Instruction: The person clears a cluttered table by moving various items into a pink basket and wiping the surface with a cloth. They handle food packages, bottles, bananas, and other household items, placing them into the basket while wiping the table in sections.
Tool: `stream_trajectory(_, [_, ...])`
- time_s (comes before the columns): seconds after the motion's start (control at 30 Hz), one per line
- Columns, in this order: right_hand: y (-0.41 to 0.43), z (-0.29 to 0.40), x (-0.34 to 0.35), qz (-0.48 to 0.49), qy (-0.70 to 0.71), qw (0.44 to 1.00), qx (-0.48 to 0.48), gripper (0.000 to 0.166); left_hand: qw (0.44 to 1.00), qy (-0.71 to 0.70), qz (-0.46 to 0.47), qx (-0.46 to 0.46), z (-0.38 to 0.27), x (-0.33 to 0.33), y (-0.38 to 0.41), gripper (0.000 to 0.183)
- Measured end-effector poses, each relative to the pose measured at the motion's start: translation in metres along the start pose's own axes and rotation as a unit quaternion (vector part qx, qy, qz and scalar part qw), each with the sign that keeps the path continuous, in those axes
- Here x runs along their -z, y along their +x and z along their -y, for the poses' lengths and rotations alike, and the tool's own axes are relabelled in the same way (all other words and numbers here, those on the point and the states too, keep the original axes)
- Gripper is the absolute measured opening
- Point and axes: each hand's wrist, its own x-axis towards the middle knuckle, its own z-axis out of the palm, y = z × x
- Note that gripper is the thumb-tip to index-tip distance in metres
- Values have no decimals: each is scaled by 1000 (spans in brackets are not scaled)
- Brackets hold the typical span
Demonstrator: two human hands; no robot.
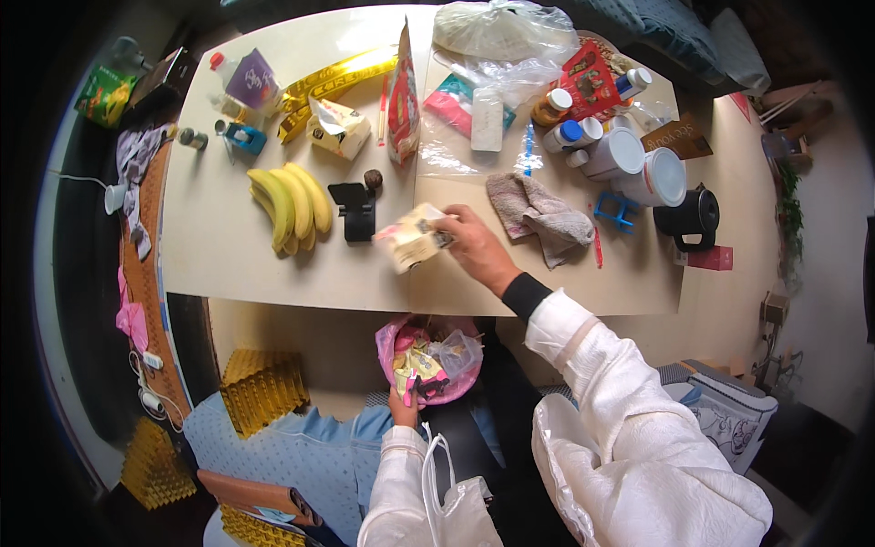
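Observation:
My right hand [478, 247] grips a cream packet [413, 241], probably a pack of tissues, held above the front of the table [465, 290]. Motion blurs the packet's left end. Below the table edge, my left hand [405, 410] holds the near rim of a bin lined with a pink bag [467, 391]. Crumpled cream and pink wrappers [418, 364] and a clear plastic container [456, 355] lie in it. A black phone stand [358, 213] is left of the packet, beside a bunch of bananas [290, 205]. A crumpled towel [540, 212] lies beyond my right hand.
Farther back stand an open tissue pack [340, 130], a red upright bag [403, 102] and a filled clear plastic bag [502, 31]. Several bottles, white tubs [660, 178] and a black kettle [687, 215] crowd the right. Folded gold paper [263, 390] rests at lower left.

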Motion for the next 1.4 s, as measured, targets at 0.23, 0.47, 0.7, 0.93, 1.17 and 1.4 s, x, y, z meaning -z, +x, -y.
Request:
stream_trajectory(0.23, [22,-15,23,-112,-20,990,-83,50,999,23,-13,-20,14,16,7,34])
stream_trajectory(0.47, [3,-97,92,-159,15,938,-307,36,998,49,1,-30,13,10,12,35])
stream_trajectory(0.7, [47,-131,108,-254,-247,873,-334,56,999,37,9,-6,9,-8,18,34])
stream_trajectory(0.93, [66,-139,112,-166,-139,874,-435,44,999,35,0,-21,15,-21,23,34])
stream_trajectory(1.17, [82,-60,155,-177,-111,972,-109,9,1000,22,-17,1,3,-32,21,42])
stream_trajectory(1.4, [187,-21,213,-177,42,983,-15,10,999,22,-32,-32,21,-30,23,33])
